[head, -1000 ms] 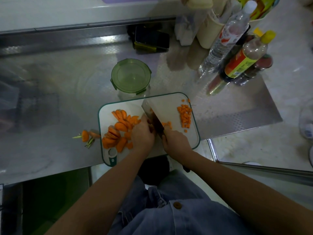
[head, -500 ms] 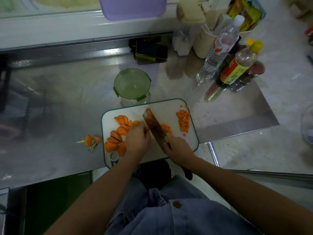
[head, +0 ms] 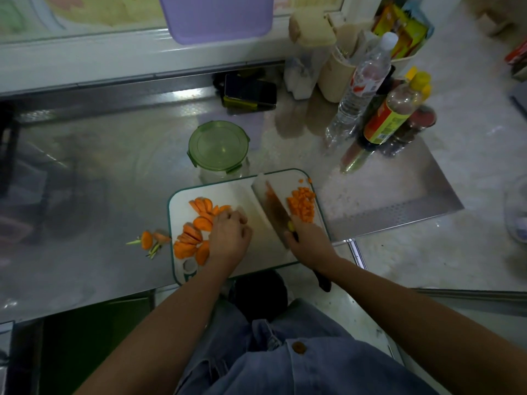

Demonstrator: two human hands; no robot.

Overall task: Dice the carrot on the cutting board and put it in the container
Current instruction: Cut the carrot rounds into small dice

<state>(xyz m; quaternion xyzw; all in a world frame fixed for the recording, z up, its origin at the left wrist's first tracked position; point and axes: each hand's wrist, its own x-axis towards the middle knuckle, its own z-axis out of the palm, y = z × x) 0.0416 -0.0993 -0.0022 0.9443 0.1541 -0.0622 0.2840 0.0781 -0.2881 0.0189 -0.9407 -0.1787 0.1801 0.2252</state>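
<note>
Gripped the broad steel cleaver (head: 272, 208) by its handle in the right hand (head: 310, 243), blade running diagonally, tip away and leftward, beside the orange diced carrot (head: 302, 205) at the far right of the white green-rimmed plastic cutting board (head: 245, 192). Curled the fingers of the left hand (head: 229, 238) over the orange carrot slices (head: 196, 229) at the board's left. Left the round clear green-lidded container (head: 218, 146) closed just beyond the board.

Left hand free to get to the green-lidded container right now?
Probably yes: left hand is on the board, container stands just past its far edge, nothing between; knife is off to the right.

No legible text, bottle labels (head: 382, 125) too blurred
</note>
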